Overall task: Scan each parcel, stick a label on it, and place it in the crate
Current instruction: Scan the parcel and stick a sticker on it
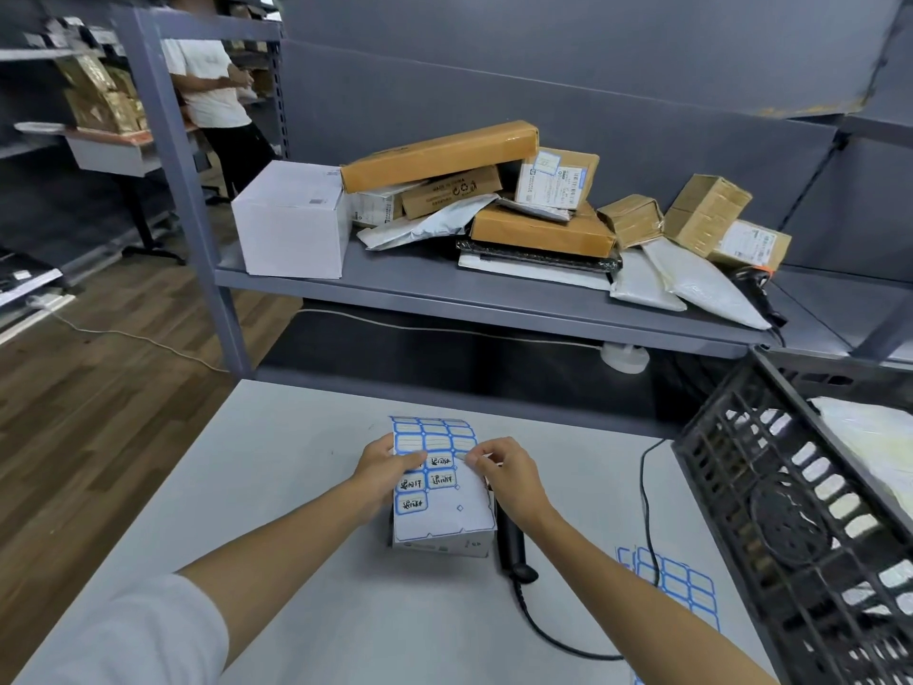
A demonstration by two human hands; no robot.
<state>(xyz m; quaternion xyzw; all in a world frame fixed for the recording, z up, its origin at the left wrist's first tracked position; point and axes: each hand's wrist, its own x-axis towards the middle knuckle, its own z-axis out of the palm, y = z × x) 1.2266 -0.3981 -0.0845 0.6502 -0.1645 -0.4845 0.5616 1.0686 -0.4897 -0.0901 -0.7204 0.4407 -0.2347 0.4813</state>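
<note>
Two label sheets (435, 467), one crate (800, 516)

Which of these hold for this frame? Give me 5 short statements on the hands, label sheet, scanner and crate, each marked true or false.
1. Both hands are on the label sheet. True: the left hand holds its left edge and the right hand pinches at its right edge.
2. The sheet lies over a small white parcel. True.
3. The right hand holds the barcode scanner. False: it lies on the table beside the parcel.
4. The black crate sits to the left. False: it is on the right.
5. The shelf behind is bare. False: parcels are piled on it.
</note>
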